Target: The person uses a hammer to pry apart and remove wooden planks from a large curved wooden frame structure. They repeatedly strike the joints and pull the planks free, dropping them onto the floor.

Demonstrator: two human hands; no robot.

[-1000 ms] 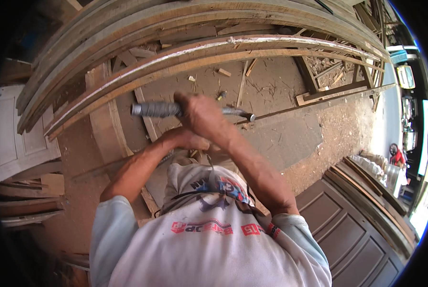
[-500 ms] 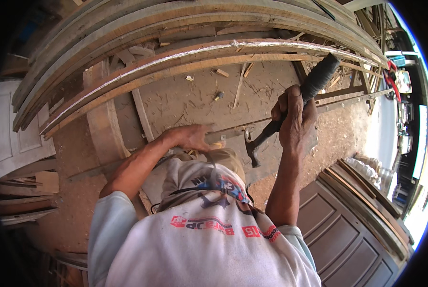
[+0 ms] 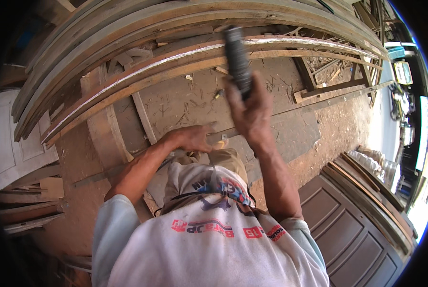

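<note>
My right hand (image 3: 250, 106) is closed around a claw hammer, with its black ribbed grip (image 3: 238, 62) sticking up past my fingers; hand and tool are smeared by motion. The hammer's head is hidden behind my hand and forearm. To the left, my left hand (image 3: 191, 137) is low in front of my body, beside a long narrow strip (image 3: 281, 115) that crosses the work area. Its fingertips are blurred, and I cannot make out whether they hold anything. A small metal tab (image 3: 225, 137) is just right of that hand.
Long boards (image 3: 142, 28) are stacked across the far side. One timber has a white-streaked edge (image 3: 175, 54). Sticks and chips litter the brown surface (image 3: 175, 95). A brown panelled door (image 3: 338, 229) leans at the near right, a white panelled door (image 3: 20, 138) at far left.
My right hand has swung the hammer leftward, so its grip now stands upright and its head no longer shows. My left hand has stayed nearly in place. The view has shifted slightly.
</note>
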